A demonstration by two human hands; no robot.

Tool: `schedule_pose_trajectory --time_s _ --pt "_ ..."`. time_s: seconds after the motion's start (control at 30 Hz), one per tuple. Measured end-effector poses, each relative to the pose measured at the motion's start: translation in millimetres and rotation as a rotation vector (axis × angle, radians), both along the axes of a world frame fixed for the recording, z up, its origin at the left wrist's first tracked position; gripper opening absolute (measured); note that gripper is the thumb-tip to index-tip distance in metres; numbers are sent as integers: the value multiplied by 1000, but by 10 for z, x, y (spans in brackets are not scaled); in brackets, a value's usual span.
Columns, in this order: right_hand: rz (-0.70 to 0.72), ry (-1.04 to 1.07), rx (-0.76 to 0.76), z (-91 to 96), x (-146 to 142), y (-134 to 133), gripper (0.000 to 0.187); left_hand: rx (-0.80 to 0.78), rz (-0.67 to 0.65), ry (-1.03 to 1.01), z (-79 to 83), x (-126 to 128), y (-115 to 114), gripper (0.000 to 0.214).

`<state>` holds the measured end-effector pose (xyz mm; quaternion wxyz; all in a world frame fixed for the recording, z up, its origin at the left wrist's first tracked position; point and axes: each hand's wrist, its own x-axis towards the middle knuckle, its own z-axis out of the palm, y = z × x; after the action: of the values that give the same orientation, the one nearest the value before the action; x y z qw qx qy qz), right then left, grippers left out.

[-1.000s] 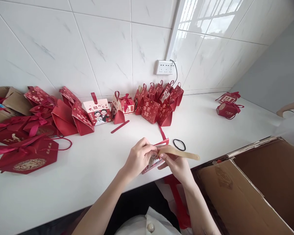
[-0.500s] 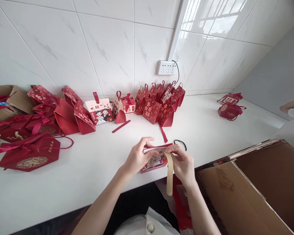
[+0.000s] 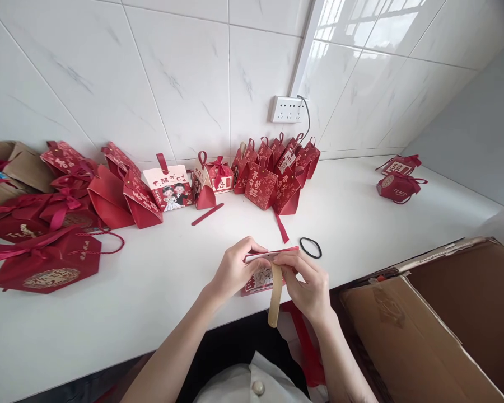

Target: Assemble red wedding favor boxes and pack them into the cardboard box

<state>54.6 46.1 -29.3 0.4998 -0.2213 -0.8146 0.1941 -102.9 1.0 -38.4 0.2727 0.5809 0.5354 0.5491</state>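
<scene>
Both my hands work on a flat red and white gift box [image 3: 261, 278] at the front edge of the white counter [image 3: 159, 291]. My left hand [image 3: 235, 268] pinches the box's top left edge. My right hand [image 3: 308, 282] grips its right side, fingers closed, and a tan paper strip [image 3: 274, 296] hangs down from the box between my hands. A black hair tie [image 3: 310, 247] lies on the counter just beyond my right hand.
Several folded red gift boxes [image 3: 273, 173] stand along the tiled wall, with larger red bags [image 3: 46, 263] and a brown box [image 3: 12, 168] at the left. A loose red strip [image 3: 207, 214] lies mid-counter. Two red boxes [image 3: 397, 184] sit far right. An open cardboard carton [image 3: 437, 319] stands at lower right.
The tan strip swung from pointing right to hanging straight down. My right hand shifted up onto the box's right side; the left hand kept its pinch.
</scene>
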Motion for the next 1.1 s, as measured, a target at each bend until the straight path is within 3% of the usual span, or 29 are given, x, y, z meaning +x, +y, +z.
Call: schedule_pose_trajectory --time_s 0.2,0.4,0.73,0.93,1.1 --pt "18 12 8 -7 -3 -38 19 -9 -6 -23 7 -7 4 26" --pt "-17 20 126 -61 5 -11 21 -24 -36 -39 5 7 1 27" --pt "-79 135 132 -181 -98 -33 23 -68 -60 -87 -25 -9 -10 30" --pt "-181 73 215 -174 -106 -70 21 -147 -57 -107 51 5 -39 24" --pt "-183 40 266 -130 -100 -77 23 -103 -45 -64 67 8 -45 25"
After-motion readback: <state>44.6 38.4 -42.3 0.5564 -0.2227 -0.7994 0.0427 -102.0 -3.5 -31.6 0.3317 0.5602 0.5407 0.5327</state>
